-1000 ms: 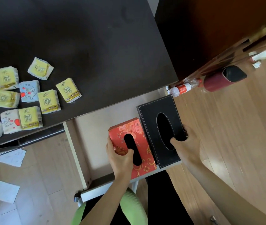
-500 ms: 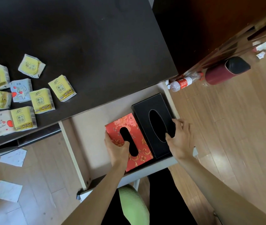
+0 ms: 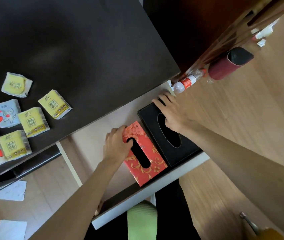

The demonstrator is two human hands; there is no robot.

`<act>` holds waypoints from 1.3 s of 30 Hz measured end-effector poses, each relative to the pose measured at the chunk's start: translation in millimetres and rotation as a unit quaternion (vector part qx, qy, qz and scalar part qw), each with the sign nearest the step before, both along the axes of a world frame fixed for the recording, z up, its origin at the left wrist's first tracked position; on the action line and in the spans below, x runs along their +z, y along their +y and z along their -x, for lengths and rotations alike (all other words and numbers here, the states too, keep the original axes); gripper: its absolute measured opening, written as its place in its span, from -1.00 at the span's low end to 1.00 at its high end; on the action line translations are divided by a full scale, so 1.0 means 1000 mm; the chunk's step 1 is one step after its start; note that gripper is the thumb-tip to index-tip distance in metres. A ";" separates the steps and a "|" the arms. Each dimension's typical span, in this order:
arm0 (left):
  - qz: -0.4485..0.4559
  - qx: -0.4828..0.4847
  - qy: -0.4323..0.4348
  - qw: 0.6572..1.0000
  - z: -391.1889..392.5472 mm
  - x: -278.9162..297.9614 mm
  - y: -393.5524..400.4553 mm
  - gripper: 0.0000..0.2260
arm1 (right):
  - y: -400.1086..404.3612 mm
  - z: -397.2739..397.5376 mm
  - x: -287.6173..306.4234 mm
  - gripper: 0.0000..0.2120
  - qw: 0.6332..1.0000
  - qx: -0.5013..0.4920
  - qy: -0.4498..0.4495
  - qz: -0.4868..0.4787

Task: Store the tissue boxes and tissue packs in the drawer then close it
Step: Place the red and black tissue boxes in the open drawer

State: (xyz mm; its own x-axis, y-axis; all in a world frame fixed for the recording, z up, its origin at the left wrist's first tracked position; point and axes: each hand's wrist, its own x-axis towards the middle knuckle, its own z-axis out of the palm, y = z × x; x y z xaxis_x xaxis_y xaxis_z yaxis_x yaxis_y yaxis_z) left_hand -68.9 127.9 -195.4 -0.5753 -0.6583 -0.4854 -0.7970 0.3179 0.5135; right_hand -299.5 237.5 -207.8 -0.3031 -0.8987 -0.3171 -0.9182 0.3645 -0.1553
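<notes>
While the drawer (image 3: 155, 184) hangs open under the desk (image 3: 78, 49), two tissue boxes sit side by side in it: left hand (image 3: 116, 147) gripping the red box (image 3: 152, 163), right hand (image 3: 174, 115) spread flat on the black box (image 3: 160, 135). Around nine tissue packs (image 3: 33, 122) lie on the desk left of the drawer.

The small yellow plastic tissue packs (image 3: 54, 104) left of the fingers carry printed characters. They are too small to read. The red-labelled clear bottle (image 3: 187, 82) shows nothing legible.
</notes>
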 end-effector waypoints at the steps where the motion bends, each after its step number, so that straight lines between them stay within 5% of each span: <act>1: 0.004 -0.002 0.010 1.000 0.001 -0.001 0.003 -0.74 | 0.004 0.001 -0.003 -0.14 1.000 0.001 0.001 0.013; 11: 0.070 -0.024 0.031 0.997 0.006 -0.008 0.027 -0.85 | 0.025 0.004 -0.024 -0.05 0.997 0.024 0.032 0.071; 20: 0.052 -0.081 0.020 0.995 0.005 -0.010 0.020 -0.97 | 0.027 0.006 -0.014 -0.19 0.995 -0.006 -0.057 0.086; 25: 0.023 -0.175 -0.006 0.984 0.001 0.004 0.006 -0.86 | 0.020 -0.016 0.006 -0.43 0.977 -0.067 -0.158 0.129; 29: 0.143 -0.186 0.041 0.971 -0.013 0.027 -0.014 -0.68 | -0.008 -0.037 0.042 -0.65 0.966 -0.059 -0.195 0.161; 35: 0.275 -0.059 0.228 0.932 -0.066 0.045 -0.060 -0.85 | -0.085 -0.090 0.064 -0.73 0.904 -0.066 -0.281 0.315; 39: 0.378 0.025 0.252 0.890 -0.108 0.031 -0.100 -0.80 | -0.141 -0.131 0.063 -0.77 0.905 -0.043 -0.249 0.343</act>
